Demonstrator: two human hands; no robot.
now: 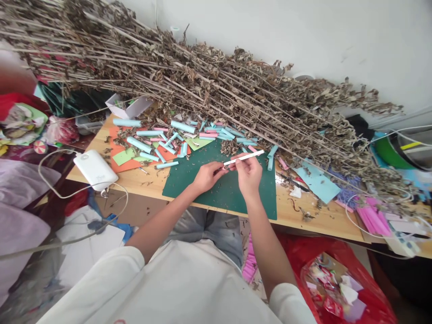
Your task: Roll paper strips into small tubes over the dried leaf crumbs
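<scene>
Above the dark green cutting mat (195, 184), my right hand (249, 175) is closed around a slim white stick (248, 156) that slants up to the right. Its lower left end reaches the fingertips of my left hand (206, 177). Those fingers are pinched together on something small at the stick's end, too small to make out. Just beyond both hands lie several rolled blue paper tubes (182, 126) and thinner pink paper tubes (208, 134). Dried leaf crumbs are scattered among them, with a small heap of dried leaves (229, 146) at the mat's far edge.
A big bundle of dried stalks (189, 67) spans the back of the wooden table (324, 223). At left sit a white power bank (95, 167) with a cable and orange paper (118, 139). Light blue paper (319, 182) lies right; below is a red bag (367, 274) of scraps.
</scene>
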